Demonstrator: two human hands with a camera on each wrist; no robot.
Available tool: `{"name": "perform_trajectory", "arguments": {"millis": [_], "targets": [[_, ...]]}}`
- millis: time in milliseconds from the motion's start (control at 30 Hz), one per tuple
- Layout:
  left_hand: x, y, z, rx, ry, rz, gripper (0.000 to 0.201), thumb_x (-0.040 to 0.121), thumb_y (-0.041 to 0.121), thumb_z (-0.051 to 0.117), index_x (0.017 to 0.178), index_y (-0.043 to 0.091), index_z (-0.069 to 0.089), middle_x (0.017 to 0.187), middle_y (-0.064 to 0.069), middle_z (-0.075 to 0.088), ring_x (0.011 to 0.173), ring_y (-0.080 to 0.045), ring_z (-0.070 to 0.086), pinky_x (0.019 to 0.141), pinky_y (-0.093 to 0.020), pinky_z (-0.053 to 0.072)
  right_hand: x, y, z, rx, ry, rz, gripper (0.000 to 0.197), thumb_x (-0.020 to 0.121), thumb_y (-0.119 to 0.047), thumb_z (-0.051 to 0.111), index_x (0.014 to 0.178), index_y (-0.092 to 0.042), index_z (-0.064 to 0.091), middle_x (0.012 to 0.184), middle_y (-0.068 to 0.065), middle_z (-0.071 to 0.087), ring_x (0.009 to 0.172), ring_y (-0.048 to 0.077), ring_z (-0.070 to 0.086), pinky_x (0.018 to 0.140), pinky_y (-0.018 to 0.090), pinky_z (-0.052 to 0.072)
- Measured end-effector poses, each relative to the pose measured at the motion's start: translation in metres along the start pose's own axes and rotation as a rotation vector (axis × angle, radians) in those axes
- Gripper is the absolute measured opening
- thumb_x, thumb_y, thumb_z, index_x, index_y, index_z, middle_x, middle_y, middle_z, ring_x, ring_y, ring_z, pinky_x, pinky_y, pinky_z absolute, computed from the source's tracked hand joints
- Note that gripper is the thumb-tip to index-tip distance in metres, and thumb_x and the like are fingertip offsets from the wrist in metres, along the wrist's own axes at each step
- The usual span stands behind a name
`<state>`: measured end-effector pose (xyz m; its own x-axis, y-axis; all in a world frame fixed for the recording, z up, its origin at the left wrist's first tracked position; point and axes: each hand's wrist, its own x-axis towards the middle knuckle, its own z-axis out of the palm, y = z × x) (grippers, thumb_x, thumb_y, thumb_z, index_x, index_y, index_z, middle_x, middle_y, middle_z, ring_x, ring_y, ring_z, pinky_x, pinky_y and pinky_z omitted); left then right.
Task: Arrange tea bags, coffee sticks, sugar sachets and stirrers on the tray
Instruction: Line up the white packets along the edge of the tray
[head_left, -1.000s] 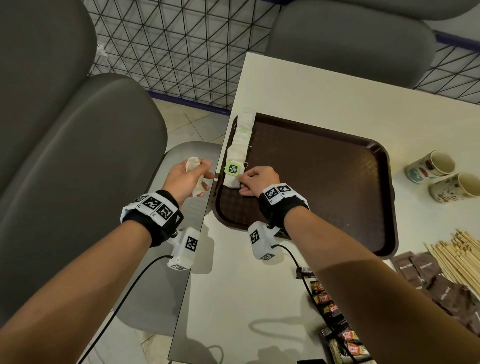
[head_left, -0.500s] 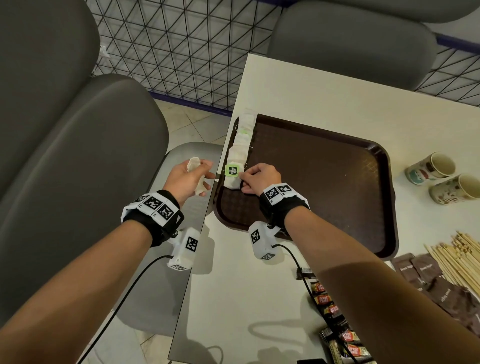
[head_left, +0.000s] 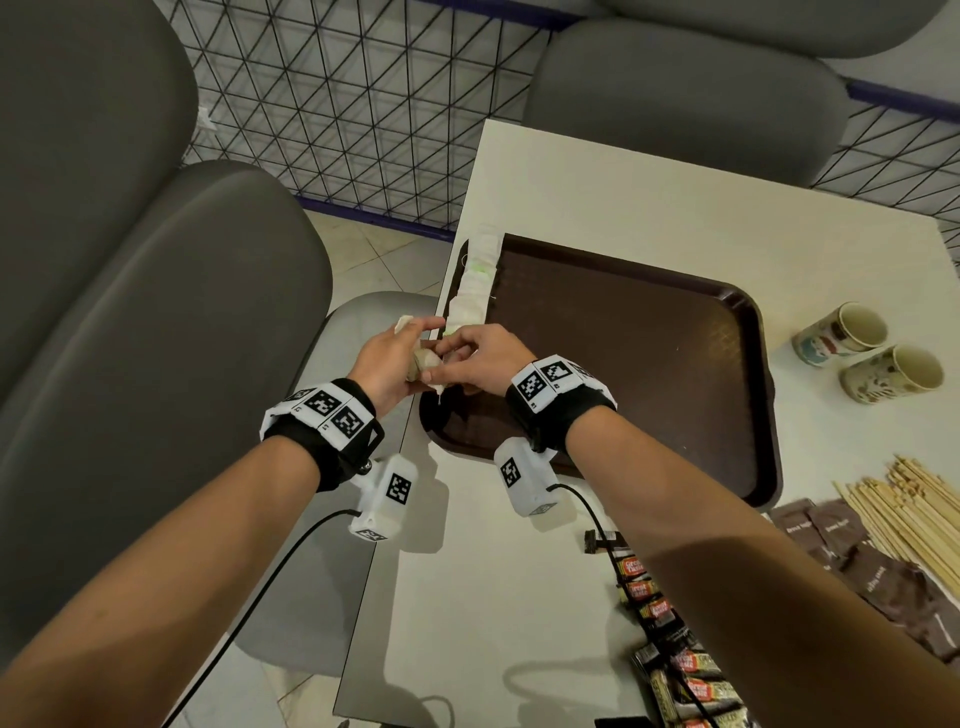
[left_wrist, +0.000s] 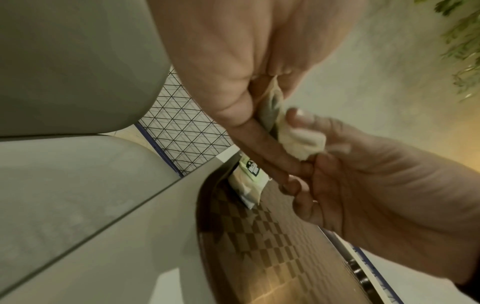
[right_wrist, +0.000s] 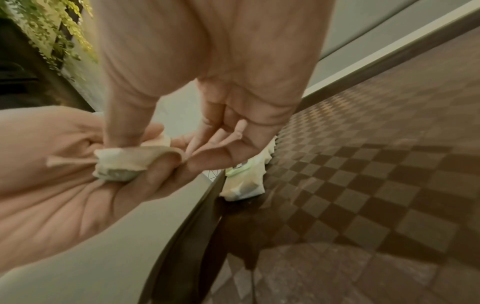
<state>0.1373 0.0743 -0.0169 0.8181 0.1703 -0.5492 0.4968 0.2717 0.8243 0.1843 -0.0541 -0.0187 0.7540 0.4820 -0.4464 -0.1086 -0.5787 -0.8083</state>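
A brown tray lies on the white table, with a row of white tea bags along its left rim. The nearest one carries a green tag. Over the tray's near left corner my two hands meet. My left hand grips a small bunch of tea bags, and one end pokes out above its fingers. My right hand pinches one of those bags between thumb and fingers. The left wrist view shows the same bag held between both hands.
Two paper cups lie on their sides right of the tray. Wooden stirrers, brown sachets and coffee sticks sit at the near right. Grey chairs stand left of the table edge, and a wire fence stands behind.
My right hand has left the green-tagged bag lying on the tray and come left to my left hand. My left hand has moved right to the tray's corner, and both now hold a bag.
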Motion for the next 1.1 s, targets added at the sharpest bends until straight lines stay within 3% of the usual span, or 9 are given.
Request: {"name": "perform_trajectory", "arguments": {"millis": [133, 300, 467, 567, 700, 867, 967, 1033, 1100], "targets": [[-0.005, -0.002, 0.0, -0.046, -0.026, -0.011, 0.032, 0.104, 0.025, 0.033, 0.124, 0.015, 0.055, 0.1, -0.01, 0.066, 0.078, -0.017, 0.066, 0.052, -0.022, 0.055, -0.002, 0.005, -0.001, -0.048, -0.034, -0.011, 0.032, 0.069, -0.029, 0.083, 0.095, -0.021, 0.068, 0.074, -0.011, 0.059, 0.069, 0.004, 0.055, 0.066, 0.02, 0.047], [-0.004, -0.006, -0.004, 0.018, -0.021, 0.021, 0.031, 0.104, 0.026, 0.032, 0.12, 0.016, 0.056, 0.11, -0.015, 0.063, 0.092, -0.023, 0.062, 0.073, -0.031, 0.055, -0.004, 0.009, -0.003, -0.036, 0.088, -0.066, 0.02, 0.071, -0.024, 0.081, 0.074, -0.027, 0.062, 0.074, -0.01, 0.06, 0.068, 0.004, 0.055, 0.067, 0.021, 0.045], [0.0, -0.009, -0.006, 0.05, 0.072, 0.009, 0.022, 0.101, 0.018, 0.039, 0.09, 0.014, 0.057, 0.069, -0.007, 0.054, 0.049, -0.015, 0.054, 0.05, -0.023, 0.05, -0.002, 0.007, -0.012, 0.102, 0.262, -0.171, 0.031, 0.075, 0.001, 0.072, 0.066, -0.027, 0.062, 0.076, -0.009, 0.062, 0.067, 0.007, 0.056, 0.07, 0.026, 0.049], [0.001, -0.011, -0.007, 0.134, 0.027, -0.012, 0.024, 0.099, 0.029, 0.046, 0.082, 0.016, 0.057, 0.055, 0.001, 0.041, 0.048, -0.013, 0.038, 0.05, -0.023, 0.033, 0.001, 0.009, -0.012, 0.091, 0.331, -0.23, 0.04, 0.074, 0.008, 0.067, 0.062, -0.03, 0.063, 0.091, -0.003, 0.062, 0.084, 0.014, 0.06, 0.081, 0.027, 0.049], [-0.005, -0.012, -0.006, 0.246, -0.095, -0.025, 0.033, 0.094, 0.044, 0.051, 0.079, 0.016, 0.055, 0.056, 0.003, 0.035, 0.044, -0.008, 0.029, 0.041, -0.019, 0.026, 0.001, 0.009, -0.008, 0.084, 0.342, -0.27, 0.033, 0.074, 0.006, 0.069, 0.064, -0.025, 0.066, 0.087, -0.008, 0.059, 0.083, 0.012, 0.059, 0.081, 0.022, 0.048], [0.0, -0.018, -0.009, 0.323, -0.092, 0.085, 0.022, 0.094, 0.03, 0.057, 0.077, 0.016, 0.055, 0.061, 0.001, 0.043, 0.04, -0.005, 0.034, 0.039, -0.016, 0.029, 0.001, 0.011, -0.008, 0.152, 0.285, -0.178, 0.028, 0.079, 0.003, 0.064, 0.081, -0.025, 0.068, 0.092, -0.003, 0.068, 0.071, 0.01, 0.06, 0.079, 0.029, 0.053], [0.002, -0.02, -0.013, 0.375, -0.104, 0.111, 0.023, 0.093, 0.029, 0.059, 0.074, 0.016, 0.054, 0.059, 0.003, 0.043, 0.04, -0.005, 0.035, 0.04, -0.017, 0.029, 0.005, 0.012, -0.007, 0.313, 0.288, -0.043, 0.022, 0.085, -0.002, 0.056, 0.09, -0.02, 0.069, 0.096, 0.002, 0.067, 0.08, 0.015, 0.064, 0.079, 0.029, 0.056], [0.002, -0.021, -0.014, 0.427, -0.114, 0.128, 0.023, 0.092, 0.03, 0.06, 0.073, 0.017, 0.056, 0.055, 0.007, 0.045, 0.041, -0.004, 0.037, 0.042, -0.017, 0.031, 0.004, 0.01, -0.007, 0.403, 0.265, 0.024, 0.008, 0.087, -0.014, 0.062, 0.093, -0.015, 0.068, 0.095, 0.007, 0.066, 0.082, 0.016, 0.064, 0.077, 0.029, 0.057], [0.003, -0.023, -0.014, 0.464, -0.118, 0.138, 0.021, 0.091, 0.03, 0.062, 0.074, 0.018, 0.058, 0.052, 0.01, 0.048, 0.041, -0.002, 0.041, 0.044, -0.016, 0.034, 0.003, 0.011, -0.006, 0.4, 0.226, 0.02, 0.013, 0.085, -0.02, 0.068, 0.096, -0.013, 0.066, 0.086, 0.008, 0.067, 0.077, 0.013, 0.064, 0.072, 0.025, 0.057]]}}
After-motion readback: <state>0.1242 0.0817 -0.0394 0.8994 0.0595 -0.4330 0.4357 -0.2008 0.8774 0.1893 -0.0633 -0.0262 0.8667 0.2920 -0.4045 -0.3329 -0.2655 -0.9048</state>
